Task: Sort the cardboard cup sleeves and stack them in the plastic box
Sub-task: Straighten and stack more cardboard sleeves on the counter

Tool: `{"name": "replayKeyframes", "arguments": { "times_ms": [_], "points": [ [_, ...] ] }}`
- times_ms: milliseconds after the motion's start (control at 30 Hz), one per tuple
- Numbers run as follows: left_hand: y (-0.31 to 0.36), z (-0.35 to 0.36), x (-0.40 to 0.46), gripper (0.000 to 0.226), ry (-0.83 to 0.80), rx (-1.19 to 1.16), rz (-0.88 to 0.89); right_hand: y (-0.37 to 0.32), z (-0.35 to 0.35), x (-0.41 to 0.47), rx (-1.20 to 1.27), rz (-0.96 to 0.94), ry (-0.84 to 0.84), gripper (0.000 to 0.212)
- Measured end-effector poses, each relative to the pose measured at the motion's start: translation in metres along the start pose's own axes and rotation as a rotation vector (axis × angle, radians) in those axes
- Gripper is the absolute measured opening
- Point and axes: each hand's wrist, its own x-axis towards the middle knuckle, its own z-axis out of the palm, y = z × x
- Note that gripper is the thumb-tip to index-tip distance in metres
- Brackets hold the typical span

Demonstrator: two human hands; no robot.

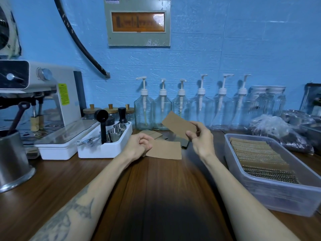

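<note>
Right now the right hand (201,138) pinches a brown cardboard sleeve (178,126) by its lower right corner, thumb and fingers curled on it, and holds it tilted in the air above the wooden counter (165,188). The left hand (139,145) has its fingers curled around the left end of a second sleeve (165,150), which lies flat, low over the counter; whether it touches the wood I cannot tell. Both forearms reach in from the bottom edge, and the left one bears a dark tattoo.

Just behind the hands, a few more loose sleeves (152,133) lie on the counter, some brown and some darker. To the right stands the clear plastic box (271,193), with a long row of sleeves (260,159) packed on edge inside it. Beyond the box sit crumpled plastic bags (278,129).

Left of the hands is a white tray (104,150) holding metal cups, a black scoop and a tamper. Further left stand an espresso machine (43,94) and a steel pitcher (12,159). Along the blue wall runs a line of clear pump bottles (182,105).
</note>
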Motion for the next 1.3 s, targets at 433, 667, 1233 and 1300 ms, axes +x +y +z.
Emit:
{"name": "replayKeyframes", "arguments": {
  "times_ms": [433,667,1233,1300],
  "points": [
    [-0.007,0.008,-0.002,0.051,-0.017,0.257,0.17,0.006,0.009,-0.01,-0.082,0.082,-0.421,0.068],
    [-0.007,0.006,-0.005,0.037,-0.068,0.449,0.266,0.004,0.007,-0.014,-0.148,0.035,-0.438,0.044],
    [-0.014,-0.017,-0.006,0.046,0.063,0.441,0.18,0.011,0.005,-0.012,-0.25,0.038,-0.313,0.028],
    [-0.018,-0.019,-0.01,0.057,0.043,0.595,0.139,0.013,0.002,-0.012,-0.262,0.056,-0.279,0.029]
  ]
}}
